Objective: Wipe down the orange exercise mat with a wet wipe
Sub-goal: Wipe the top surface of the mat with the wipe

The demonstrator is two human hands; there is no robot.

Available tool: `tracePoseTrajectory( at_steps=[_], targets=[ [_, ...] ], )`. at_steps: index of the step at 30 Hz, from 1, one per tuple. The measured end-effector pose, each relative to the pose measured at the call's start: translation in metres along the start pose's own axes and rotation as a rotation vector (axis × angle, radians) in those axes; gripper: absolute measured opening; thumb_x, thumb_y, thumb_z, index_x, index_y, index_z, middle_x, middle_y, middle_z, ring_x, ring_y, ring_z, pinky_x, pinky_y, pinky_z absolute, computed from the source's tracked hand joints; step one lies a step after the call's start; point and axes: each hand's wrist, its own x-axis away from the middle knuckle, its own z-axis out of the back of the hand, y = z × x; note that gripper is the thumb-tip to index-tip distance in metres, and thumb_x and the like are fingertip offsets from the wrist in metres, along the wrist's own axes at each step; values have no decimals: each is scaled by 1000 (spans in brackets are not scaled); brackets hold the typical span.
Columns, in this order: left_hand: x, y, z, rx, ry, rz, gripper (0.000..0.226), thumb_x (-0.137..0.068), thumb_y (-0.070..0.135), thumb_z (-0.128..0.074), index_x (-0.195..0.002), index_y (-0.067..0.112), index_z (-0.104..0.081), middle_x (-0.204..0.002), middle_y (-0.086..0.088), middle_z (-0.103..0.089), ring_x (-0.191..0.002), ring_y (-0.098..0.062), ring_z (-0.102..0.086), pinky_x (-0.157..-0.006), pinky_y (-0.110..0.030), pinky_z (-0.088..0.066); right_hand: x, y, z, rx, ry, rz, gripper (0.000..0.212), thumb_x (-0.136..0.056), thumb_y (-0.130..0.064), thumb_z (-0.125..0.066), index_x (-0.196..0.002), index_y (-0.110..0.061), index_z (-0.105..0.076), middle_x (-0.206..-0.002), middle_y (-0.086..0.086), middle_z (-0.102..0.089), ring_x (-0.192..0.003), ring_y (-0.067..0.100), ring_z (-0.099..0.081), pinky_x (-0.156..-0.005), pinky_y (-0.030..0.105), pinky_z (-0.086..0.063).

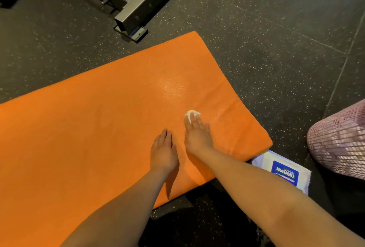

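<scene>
On the dark speckled rubber floor (276, 49): flat orange foam exercise mat (98, 118), laid diagonally, far corner rounded, near edge running toward the lower left of the view.

Small crumpled white wet wipe (191, 115) sits on the mat's right-hand part, closer to the near long edge than the far one. It lies under the fingertips of the right hand (196, 136). Fingers are straight and close together, pressing the wipe flat onto the mat; no curl, no pinch. Part of the wipe pokes out past the fingertips.

Left hand (164, 151) is on the mat just beside the right hand, apart from it by a narrow gap. Palm down, fingers extended and together, holding nothing, not touching the wipe.

Glossy wet-looking patch (171, 88) on the mat surface just beyond the wipe.

White soft pack of wipes with a blue label (284, 171) lies on the floor at the mat's near right corner, partly tucked against the mat edge and partly behind the right forearm.

Grey square-tube metal frame (138, 7) stands on the floor just past the mat's far corner, not touching it. Pink checked fabric (339, 144) is off the mat's right end, well apart; can't tell what it covers.
</scene>
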Motion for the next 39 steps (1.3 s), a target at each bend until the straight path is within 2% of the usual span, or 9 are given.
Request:
tracePoseTrajectory(
  at_steps=[4, 9, 15, 20, 23, 26, 32, 37, 39],
  targets=[
    [-3, 1, -4, -81, 3, -56, 57, -108, 30, -31, -161, 16, -17, -168, -6, -10, -154, -20, -9, -124, -31, -6, 10, -12, -13, 44, -66, 203, 60, -107, -31, -30, -162, -28, -8, -170, -5, 3, -156, 16, 9, -123, 51, 5],
    [-3, 2, -5, -85, -64, 0, 57, -107, 34, -31, -161, 23, -14, -169, -2, -3, -154, -24, -6, -124, -40, -12, 11, -4, -13, 32, 28, -4, 60, -107, -29, -32, -162, -29, -9, -170, -6, 3, -156, 17, 8, -124, 51, 3],
    [4, 9, -2, -48, -109, 29, 55, -108, 39, -27, -160, 26, -15, -169, 0, -1, -155, -22, -2, -124, -41, -11, 24, -6, -19, 51, -57, 171, 55, -108, -30, -32, -161, -30, -18, -170, -7, -4, -156, 15, 2, -124, 50, -1],
    [8, 13, 5, -95, -139, 32, 53, -109, 36, -27, -160, 31, -14, -169, 0, 3, -154, -25, -1, -124, -43, -11, 15, 14, -1, 67, 24, -82, 58, -108, -30, -30, -162, -28, -12, -170, -5, -1, -156, 17, 6, -123, 50, 1],
    [9, 16, 8, -84, -150, 49, 52, -108, 35, -28, -159, 34, -16, -169, -1, 2, -154, -27, -1, -123, -46, -10, 23, -5, -8, 51, -45, 47, 60, -107, -26, -36, -162, -23, -12, -170, 0, -1, -156, 19, 3, -124, 49, 0],
    [11, 24, 10, -92, -169, 57, 54, -107, 37, -28, -159, 33, -16, -169, -1, 3, -152, -30, -2, -121, -49, -9, 30, 3, -11, 46, -83, 185, 57, -108, -31, -32, -162, -26, -16, -170, -4, -3, -156, 16, 2, -124, 49, -2],
    [14, 32, 15, -171, -209, 53, 54, -106, 41, -30, -158, 34, -17, -168, 0, 4, -148, -34, -8, -118, -51, -13, 28, 30, -1, 40, 19, -146, 63, -105, -25, -31, -163, -21, -7, -170, 0, 4, -156, 19, 7, -125, 47, 0],
    [12, 45, 9, -147, -203, 27, 53, -105, 41, -31, -156, 35, -20, -169, 3, 1, -145, -33, -13, -115, -51, -17, 38, 18, -7, 26, -79, 154, 59, -106, -24, -36, -162, -23, -17, -170, -1, -3, -156, 18, 2, -124, 45, -1],
    [11, 47, 9, -149, -194, 23, 53, -104, 38, -33, -156, 34, -21, -168, 3, -2, -143, -32, -16, -114, -49, -18, 30, 33, 1, 95, -66, 131, 62, -104, -22, -38, -162, -26, -16, -170, -4, -3, -156, 17, 4, -124, 47, 0]
  ],
)
